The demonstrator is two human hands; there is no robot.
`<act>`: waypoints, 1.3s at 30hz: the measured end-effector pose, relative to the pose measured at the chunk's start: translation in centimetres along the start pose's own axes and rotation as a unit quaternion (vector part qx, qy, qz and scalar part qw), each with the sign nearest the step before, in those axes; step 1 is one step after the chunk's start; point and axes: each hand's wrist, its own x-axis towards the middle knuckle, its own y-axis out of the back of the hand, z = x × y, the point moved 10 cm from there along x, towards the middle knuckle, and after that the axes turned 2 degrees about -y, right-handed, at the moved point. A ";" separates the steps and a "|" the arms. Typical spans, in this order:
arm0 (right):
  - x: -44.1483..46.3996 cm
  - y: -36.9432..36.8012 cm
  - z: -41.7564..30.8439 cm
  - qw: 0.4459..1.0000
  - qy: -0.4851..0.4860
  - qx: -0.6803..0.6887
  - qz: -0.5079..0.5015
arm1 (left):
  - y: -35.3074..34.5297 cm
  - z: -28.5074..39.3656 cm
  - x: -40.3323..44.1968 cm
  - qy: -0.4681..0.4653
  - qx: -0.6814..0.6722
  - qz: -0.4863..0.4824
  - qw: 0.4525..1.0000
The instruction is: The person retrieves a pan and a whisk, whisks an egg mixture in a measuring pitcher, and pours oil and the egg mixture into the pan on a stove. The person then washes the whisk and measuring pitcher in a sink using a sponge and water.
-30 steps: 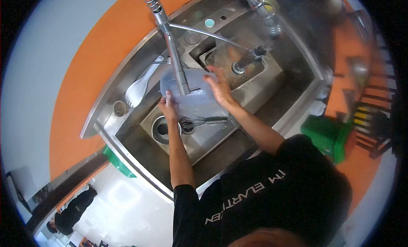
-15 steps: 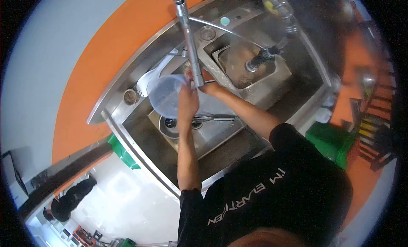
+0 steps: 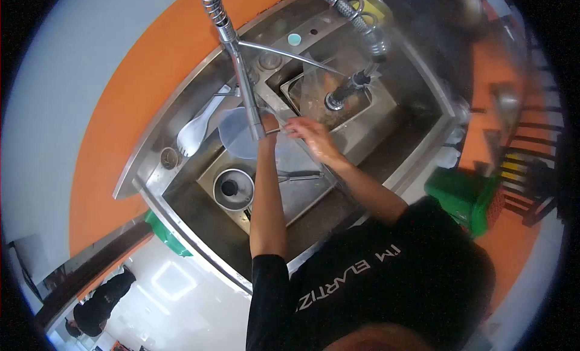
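A translucent plastic container (image 3: 234,133) is held over the sink behind the spring faucet's metal spout (image 3: 249,103). My left hand (image 3: 269,128) grips its right side, with the fingers partly hidden by the spout. Just right of the spout, my right hand (image 3: 313,138) has its fingers stretched toward the small lever, and whether they touch it is unclear. Below the container, a round metal pan (image 3: 234,189) with a dark round thing inside sits in the left basin, and a wire whisk (image 3: 299,176) lies beside it.
A white slotted spoon (image 3: 194,133) lies on the sink's back ledge. A metal tray (image 3: 362,103) with a clear bag and a second hose nozzle (image 3: 344,94) occupies the right basin. Green bin (image 3: 456,191) at right. Another person (image 3: 103,302) is at the lower left.
The container, first between both hands, is now at my left hand. My right hand has come out from behind the spout to its right. The view has shifted, uncovering the pan.
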 end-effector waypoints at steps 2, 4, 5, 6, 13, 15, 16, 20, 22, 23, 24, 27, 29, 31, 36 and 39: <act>-2.1 7.0 -1.8 0.989 -0.064 -0.006 0.133 | 0.5 -0.2 -1.2 0.018 -0.086 0.006 0.996; -3.6 13.1 -5.2 0.960 -0.115 0.018 0.256 | -1.3 0.0 -2.4 -0.006 -0.069 0.042 0.997; -3.3 14.3 -8.9 0.950 0.012 0.042 0.310 | 0.6 1.9 -3.5 -0.082 -0.009 0.033 0.996; -3.1 14.6 -12.6 0.945 0.091 0.037 0.311 | 1.7 3.9 -4.8 -0.158 0.050 0.023 0.986; -0.2 11.1 -21.9 0.972 0.056 -0.224 0.043 | 0.0 3.4 -7.6 -0.033 -0.148 -0.077 0.985; -1.2 11.1 -22.1 0.946 0.123 -0.284 0.093 | 3.9 4.0 -9.1 0.014 -0.218 -0.054 0.974; -1.9 10.9 -22.9 0.930 0.175 -0.301 0.116 | 3.6 4.0 -9.3 0.009 -0.226 -0.065 0.972; -2.5 10.1 -22.3 0.943 0.148 -0.272 0.118 | 3.3 4.4 -10.2 0.030 -0.263 -0.126 0.956; -2.7 9.6 -22.5 0.957 0.137 -0.227 0.117 | 3.7 4.6 -10.4 0.033 -0.275 -0.140 0.951; -3.1 9.0 -22.5 0.952 0.134 -0.253 0.111 | 3.6 4.7 -10.7 0.021 -0.278 -0.136 0.951; -3.6 8.4 -22.5 0.945 0.133 -0.279 0.105 | 3.4 4.9 -10.7 0.008 -0.282 -0.130 0.951; -5.3 5.5 -22.4 0.943 0.130 -0.295 0.076 | 4.3 5.5 -11.1 -0.022 -0.298 -0.099 0.949; -6.2 3.1 -22.5 0.945 0.128 -0.294 0.059 | 5.1 5.6 -11.6 -0.045 -0.294 -0.034 0.954; -7.0 0.8 -23.0 0.943 0.124 -0.306 0.048 | 4.8 5.7 -12.3 -0.031 -0.246 -0.034 0.968; -7.7 -4.7 -22.9 0.941 0.149 -0.304 -0.007 | 0.6 7.0 -14.2 0.005 -0.163 -0.280 0.946; -8.0 -7.9 -22.7 0.949 0.157 -0.271 -0.032 | 0.9 6.1 -14.9 -0.007 -0.221 -0.020 0.975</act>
